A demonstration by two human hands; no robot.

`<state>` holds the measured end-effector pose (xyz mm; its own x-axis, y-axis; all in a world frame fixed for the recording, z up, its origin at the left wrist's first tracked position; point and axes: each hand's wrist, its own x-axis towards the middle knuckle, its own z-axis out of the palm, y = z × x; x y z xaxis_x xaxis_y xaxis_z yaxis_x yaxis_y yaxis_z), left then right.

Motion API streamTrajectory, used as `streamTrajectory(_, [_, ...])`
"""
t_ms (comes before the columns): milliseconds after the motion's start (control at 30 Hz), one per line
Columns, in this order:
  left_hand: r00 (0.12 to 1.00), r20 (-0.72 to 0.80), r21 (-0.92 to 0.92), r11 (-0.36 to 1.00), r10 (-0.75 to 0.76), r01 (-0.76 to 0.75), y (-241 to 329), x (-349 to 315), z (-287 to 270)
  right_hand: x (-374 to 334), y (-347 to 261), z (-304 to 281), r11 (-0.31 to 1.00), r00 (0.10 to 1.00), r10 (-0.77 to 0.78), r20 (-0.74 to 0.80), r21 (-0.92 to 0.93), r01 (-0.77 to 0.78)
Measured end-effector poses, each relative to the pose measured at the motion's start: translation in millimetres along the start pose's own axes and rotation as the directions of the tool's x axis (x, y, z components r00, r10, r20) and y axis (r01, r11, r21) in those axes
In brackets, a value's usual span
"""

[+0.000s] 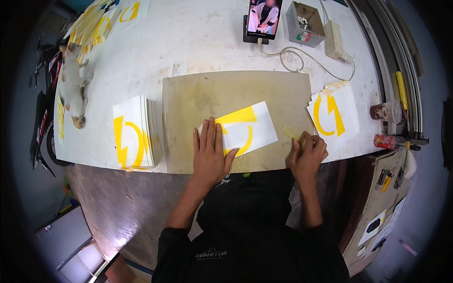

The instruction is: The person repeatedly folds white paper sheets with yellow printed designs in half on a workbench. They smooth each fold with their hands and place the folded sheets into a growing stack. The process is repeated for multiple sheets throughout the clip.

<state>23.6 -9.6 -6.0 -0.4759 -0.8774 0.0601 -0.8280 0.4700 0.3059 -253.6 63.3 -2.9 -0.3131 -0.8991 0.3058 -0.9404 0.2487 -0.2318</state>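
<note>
A white card sheet with yellow printed shapes [264, 125] lies tilted on a tan board [188, 94] in front of me. My left hand [210, 148] rests on the sheet's left end, fingers stretched out and thumb spread along its lower edge. Beyond the sheet's right side, over the board's right edge, my right hand [309, 151] has its thumb and fingers drawn together at a thin yellowish strip [288, 131]. Close by the right hand lies a fanned stack of similar printed sheets [347, 111]. Another, thicker stack of printed sheets [134, 106] stands left of the board.
A cat [73, 85] lies on the white table [188, 37] at the left, below more printed sheets [96, 23]. At the back are a phone on a stand [264, 19], a grey box [304, 26] and a corded power strip [334, 40]. A cup [384, 112] and bottle [389, 141] are far right.
</note>
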Motion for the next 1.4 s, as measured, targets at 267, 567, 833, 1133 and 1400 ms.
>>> streamTrajectory(267, [0.999,0.036,0.072,0.997,0.013,-0.016,0.0,5.3,3.7,-1.1,-23.3,6.3,0.771,0.949,0.313,0.032,0.575,-0.274])
streamTrajectory(567, [1.0,0.024,0.074,0.997,-0.012,0.01,0.8,4.4,3.4,3.4,-44.5,28.7,0.935,0.983,-0.143,-0.119,0.31,0.174])
streamTrajectory(833, [1.0,-0.011,0.032,0.999,0.01,-0.009,-0.4,7.3,8.7,32.9,-89.2,71.1,0.824,0.9,-0.402,-0.169,0.362,0.436])
streamTrajectory(1133, [0.999,-0.038,-0.19,0.982,-0.028,0.02,21.1,7.5,-23.7,54.2,-57.1,32.1,0.85,0.921,-0.323,-0.219,0.361,0.384])
streamTrajectory(1400, [0.929,0.22,-0.778,0.628,0.299,-0.018,-45.3,105.4,-17.1,17.6,-101.6,38.9,0.671,0.795,-0.605,-0.046,0.508,0.54])
